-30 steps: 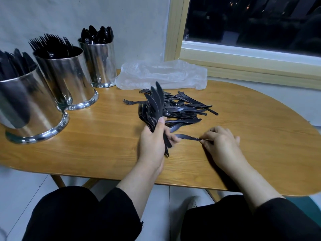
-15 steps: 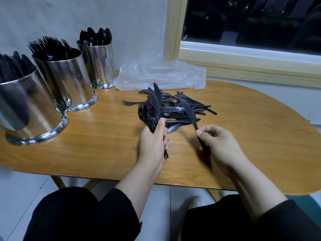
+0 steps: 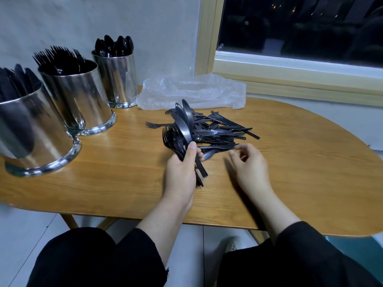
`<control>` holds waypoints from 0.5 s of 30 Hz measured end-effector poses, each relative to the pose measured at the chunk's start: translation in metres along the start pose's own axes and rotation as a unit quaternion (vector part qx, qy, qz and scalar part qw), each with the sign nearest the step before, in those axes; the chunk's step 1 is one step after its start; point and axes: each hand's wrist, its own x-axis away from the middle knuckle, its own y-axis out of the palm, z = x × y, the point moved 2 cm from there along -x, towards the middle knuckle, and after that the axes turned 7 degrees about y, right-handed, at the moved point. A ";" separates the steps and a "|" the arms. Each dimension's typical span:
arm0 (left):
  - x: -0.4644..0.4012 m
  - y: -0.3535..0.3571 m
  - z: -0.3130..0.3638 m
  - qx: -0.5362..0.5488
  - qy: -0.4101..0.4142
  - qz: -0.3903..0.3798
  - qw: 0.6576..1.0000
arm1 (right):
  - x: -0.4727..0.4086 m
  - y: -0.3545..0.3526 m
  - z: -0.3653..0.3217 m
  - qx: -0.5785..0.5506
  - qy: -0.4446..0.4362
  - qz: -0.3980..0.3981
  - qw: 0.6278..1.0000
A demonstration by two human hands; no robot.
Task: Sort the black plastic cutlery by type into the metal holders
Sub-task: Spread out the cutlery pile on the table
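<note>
Upright in left hand [image 3: 179, 175]: cutlery bundle [image 3: 182, 129], handles toward person.

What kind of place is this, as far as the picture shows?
Probably a cafe or canteen corner, though a home is possible: a wooden table beside a dark window, with shiny metal holders of disposable cutlery.

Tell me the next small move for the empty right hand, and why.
Probably reach the right hand forward and pick one more piece from the loose pile. Its fingers hold nothing and hover just short of the pile, while the left hand already grips a bundle of cutlery.
</note>
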 end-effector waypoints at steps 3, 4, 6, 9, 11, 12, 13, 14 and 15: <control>-0.004 -0.006 0.009 0.005 0.008 -0.039 0.999 | -0.027 0.000 0.017 0.096 0.026 -0.011 0.995; -0.009 -0.010 0.010 -0.008 0.009 -0.047 0.999 | -0.033 0.002 0.018 0.121 0.030 -0.013 0.992; -0.020 -0.018 0.011 -0.042 0.011 -0.065 0.997 | -0.044 0.010 0.020 0.160 0.034 -0.009 0.987; -0.034 -0.029 0.010 -0.035 0.003 -0.068 0.997 | -0.050 0.016 0.020 0.188 0.032 0.008 0.982; -0.038 -0.031 0.010 -0.001 -0.007 -0.063 0.998 | -0.051 0.017 0.021 0.201 0.022 0.017 0.979; -0.038 -0.032 0.010 0.005 -0.009 -0.062 0.998 | -0.050 0.017 0.021 0.208 0.019 0.016 0.978; -0.037 -0.031 0.009 0.003 -0.008 -0.062 0.998 | -0.050 0.017 0.020 0.215 0.015 0.016 0.976; -0.037 -0.031 0.007 -0.002 -0.006 -0.062 0.998 | -0.049 0.016 0.020 0.219 0.012 0.014 0.976; -0.037 -0.031 0.006 -0.006 -0.005 -0.062 0.998 | -0.048 0.015 0.019 0.219 0.008 0.013 0.976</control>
